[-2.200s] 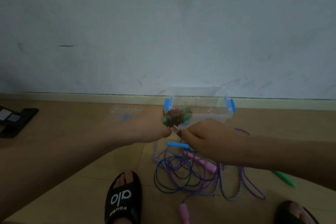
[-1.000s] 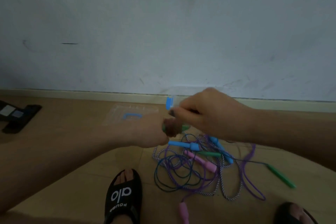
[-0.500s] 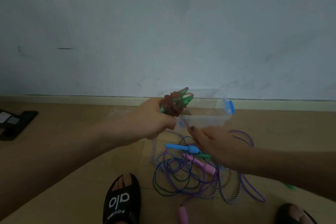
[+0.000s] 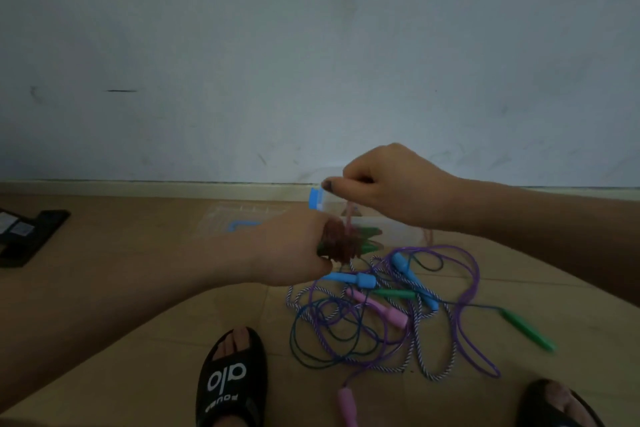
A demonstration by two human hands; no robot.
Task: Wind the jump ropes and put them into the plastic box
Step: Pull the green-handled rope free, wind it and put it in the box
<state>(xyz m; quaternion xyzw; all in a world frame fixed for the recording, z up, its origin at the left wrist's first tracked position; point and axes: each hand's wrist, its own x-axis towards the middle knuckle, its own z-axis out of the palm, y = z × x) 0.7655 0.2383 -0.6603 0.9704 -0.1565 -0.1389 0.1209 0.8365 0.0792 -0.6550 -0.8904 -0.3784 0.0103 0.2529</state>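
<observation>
The left hand (image 4: 294, 250) holds a bundle (image 4: 341, 243) of reddish rope wound round two green handles (image 4: 369, 239). Its fingers are curled tight round the bundle, likely so the loops do not slip off. The right hand (image 4: 391, 187) is above the left hand and a little to its right. It pinches the loose end of the rope (image 4: 348, 215) between thumb and finger and holds it up, so the rope runs straight down to the bundle. I think it is held tight like this so the next turn sits snug.

The box (image 4: 317, 199) is on the floor just behind both hands, by the wall. Only its blue clip and a bit of clear side show; the hands hide the rest. Its lid (image 4: 242, 222) lies on the floor, behind the left hand. I cannot see any rope in the box.

The other ropes (image 4: 381, 315) lie in a tangle on the floor, below the right hand and near the feet. They have blue, pink and green handles. They are not wound yet, so most of the job is still to do.

Half a second ago the right hand was low, below the bundle, pulling the rope end down. Now it has come up over the bundle, so it has gone half way round. The left hand has dropped a little and the green handles now point sideways, not up. The pile on the floor looks much the same.
</observation>
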